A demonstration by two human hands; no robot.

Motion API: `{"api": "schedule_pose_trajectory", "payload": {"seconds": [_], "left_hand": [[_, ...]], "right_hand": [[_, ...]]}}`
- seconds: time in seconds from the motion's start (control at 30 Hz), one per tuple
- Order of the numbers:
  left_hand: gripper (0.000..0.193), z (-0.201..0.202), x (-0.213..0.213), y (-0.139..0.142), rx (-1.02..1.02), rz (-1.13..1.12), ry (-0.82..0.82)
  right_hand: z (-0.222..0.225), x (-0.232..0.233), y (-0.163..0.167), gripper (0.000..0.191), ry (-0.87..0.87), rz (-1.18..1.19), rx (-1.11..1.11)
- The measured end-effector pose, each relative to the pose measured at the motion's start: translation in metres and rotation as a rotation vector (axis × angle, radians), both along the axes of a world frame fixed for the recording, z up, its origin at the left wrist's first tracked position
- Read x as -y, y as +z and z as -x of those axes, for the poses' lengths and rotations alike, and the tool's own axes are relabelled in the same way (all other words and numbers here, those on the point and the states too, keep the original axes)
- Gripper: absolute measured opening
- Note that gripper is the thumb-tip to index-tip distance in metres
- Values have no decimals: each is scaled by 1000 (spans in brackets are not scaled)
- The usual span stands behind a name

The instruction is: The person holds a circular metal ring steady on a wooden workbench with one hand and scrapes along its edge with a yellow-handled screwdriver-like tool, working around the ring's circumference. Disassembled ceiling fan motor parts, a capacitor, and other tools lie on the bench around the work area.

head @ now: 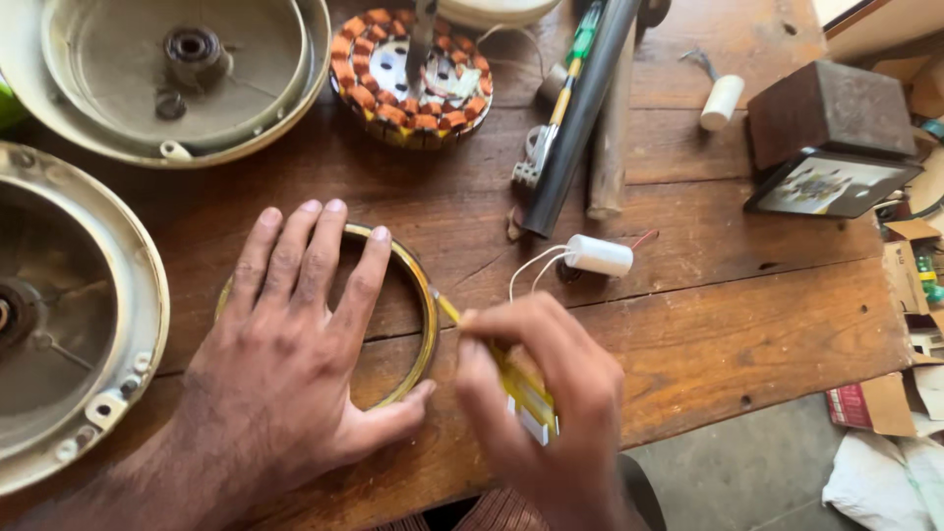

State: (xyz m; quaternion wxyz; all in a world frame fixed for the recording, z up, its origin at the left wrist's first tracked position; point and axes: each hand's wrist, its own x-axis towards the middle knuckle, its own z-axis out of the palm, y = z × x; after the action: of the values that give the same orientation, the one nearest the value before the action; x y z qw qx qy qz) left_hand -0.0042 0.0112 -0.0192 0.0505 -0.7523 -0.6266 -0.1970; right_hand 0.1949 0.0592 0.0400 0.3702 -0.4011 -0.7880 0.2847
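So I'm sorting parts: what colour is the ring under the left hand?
Brassy yellow-gold ring, seen in the head view.

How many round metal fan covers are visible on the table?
2. One metal cover lies at the top left, showing its bearing hub. The other metal cover lies at the left edge, beside the left hand. More may lie outside the picture.

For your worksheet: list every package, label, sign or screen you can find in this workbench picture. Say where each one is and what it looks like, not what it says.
Brown box: right of the table, cube-shaped, dark brown.
Picture panel: in front of the brown box, dark frame, pale face with a coloured drawing.
Cardboard boxes: right edge beyond the table, torn tan card, one with a red side.
No screens or signs.
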Motion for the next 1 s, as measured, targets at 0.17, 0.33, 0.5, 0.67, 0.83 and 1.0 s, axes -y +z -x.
{"api": "schedule_pose_trajectory", "payload": {"seconds": [0.17,0.33,0.5,0.67,0.83,1.0], "left_hand": [[115,0,0,0,-7,-14,2],[110,-1,-2,8,7,-5,-2],[104,-3,-5,14,-36,40,7],[111,-3,-3,12,18,22,-4],[114,2,-2,14,7,16,12],[109,-1,-3,12,36,17,-8]], "right_hand": [[-4,21,27,19,215,-332,172],[6,31,46,21,233,-524,449],[9,37,40,25,166,-584,450],[7,39,35,25,144,-588,454],[18,29,33,26,91,-635,468],[6,34,29,28,180,-489,461]]}}
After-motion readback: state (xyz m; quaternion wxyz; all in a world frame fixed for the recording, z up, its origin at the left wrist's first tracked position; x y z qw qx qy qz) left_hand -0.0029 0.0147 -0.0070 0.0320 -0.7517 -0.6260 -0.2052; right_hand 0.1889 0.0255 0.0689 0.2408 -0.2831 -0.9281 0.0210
